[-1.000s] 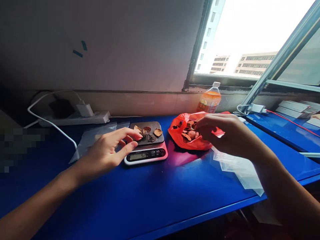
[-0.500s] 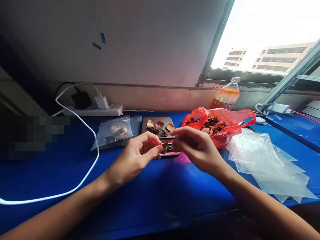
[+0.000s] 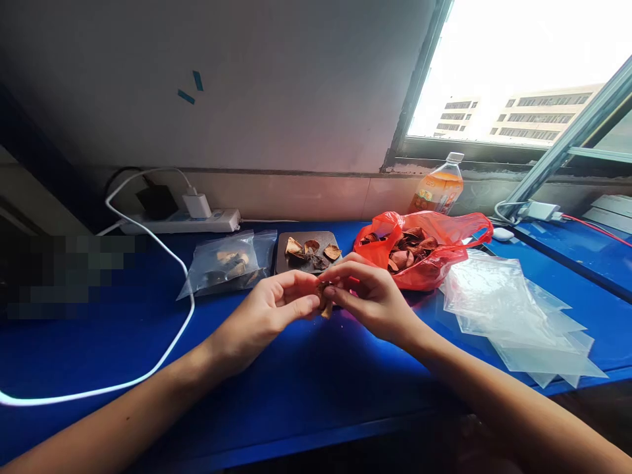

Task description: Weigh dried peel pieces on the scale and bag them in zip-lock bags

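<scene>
My left hand point(image 3: 281, 303) and my right hand point(image 3: 368, 293) meet in front of the scale, both closed on one small brown dried piece point(image 3: 324, 304), curled like a bit of peel or husk. Fingertips cover part of it. Just behind them is a small flat scale point(image 3: 284, 260) whose front is mostly hidden by my hands. Several dried brown pieces point(image 3: 312, 248) lie on its plate, some with pale inner sides. To the right, a red plastic bag point(image 3: 444, 270) lies open with many more dried pieces point(image 3: 412, 250) inside.
Clear bags point(image 3: 222, 260) holding pale and dark pieces lie left of the scale. Flat clear plastic bags point(image 3: 518, 316) are stacked at right. Behind stand an orange drink bottle point(image 3: 439, 187) and a power strip point(image 3: 217, 221). A white cable point(image 3: 190, 289) loops across the blue table point(image 3: 296, 408).
My right hand has moved down and left to join the left hand, and its fingers now close on the dried piece too. The view has shifted slightly.
</scene>
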Tool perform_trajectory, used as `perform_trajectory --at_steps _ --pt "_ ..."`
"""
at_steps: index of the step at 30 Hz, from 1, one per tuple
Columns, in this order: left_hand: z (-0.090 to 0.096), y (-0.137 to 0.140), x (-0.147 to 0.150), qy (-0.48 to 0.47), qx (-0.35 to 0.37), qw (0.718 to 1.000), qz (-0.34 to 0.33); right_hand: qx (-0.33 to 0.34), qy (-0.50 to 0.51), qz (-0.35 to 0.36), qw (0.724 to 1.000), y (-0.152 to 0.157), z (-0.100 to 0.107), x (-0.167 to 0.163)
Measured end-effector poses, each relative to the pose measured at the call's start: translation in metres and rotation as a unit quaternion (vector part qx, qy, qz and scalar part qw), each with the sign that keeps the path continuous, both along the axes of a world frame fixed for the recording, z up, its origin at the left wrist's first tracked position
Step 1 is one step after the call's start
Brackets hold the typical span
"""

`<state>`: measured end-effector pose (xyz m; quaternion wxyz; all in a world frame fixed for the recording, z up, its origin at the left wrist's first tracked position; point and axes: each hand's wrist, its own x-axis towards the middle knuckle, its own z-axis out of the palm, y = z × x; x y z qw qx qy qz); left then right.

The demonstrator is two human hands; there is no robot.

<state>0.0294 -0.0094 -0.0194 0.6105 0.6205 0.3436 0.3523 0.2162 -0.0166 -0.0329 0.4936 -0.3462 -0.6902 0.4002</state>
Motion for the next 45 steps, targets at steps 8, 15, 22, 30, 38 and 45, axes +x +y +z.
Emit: perform_trajectory --at_steps 8,15,22,30,38,45 --pt "-0.006 -0.003 0.009 -0.006 -0.036 0.999 0.001 -0.028 -0.041 -0.051 0.997 0.004 -0.009 -0.01" --pt "0.0 0.017 -0.009 0.195 0.226 0.946 0.128 0.015 -0.009 -0.102 0.995 0.0 -0.002 -0.009" --pt "-0.008 0.05 -0.034 0.369 0.543 0.73 0.189 0.157 -0.022 -0.184 0.97 0.001 0.012 0.013" --pt "-0.014 0.049 -0.022 0.386 0.6 0.696 0.08 0.243 -0.156 -0.169 0.943 0.001 0.011 0.01" --pt "-0.019 0.058 -0.023 0.434 0.595 0.67 0.094 0.25 -0.219 -0.182 0.925 0.007 0.001 0.012" --pt "-0.008 0.044 -0.022 0.353 0.617 0.689 0.143 0.233 -0.261 -0.166 0.922 0.009 0.0 0.011"
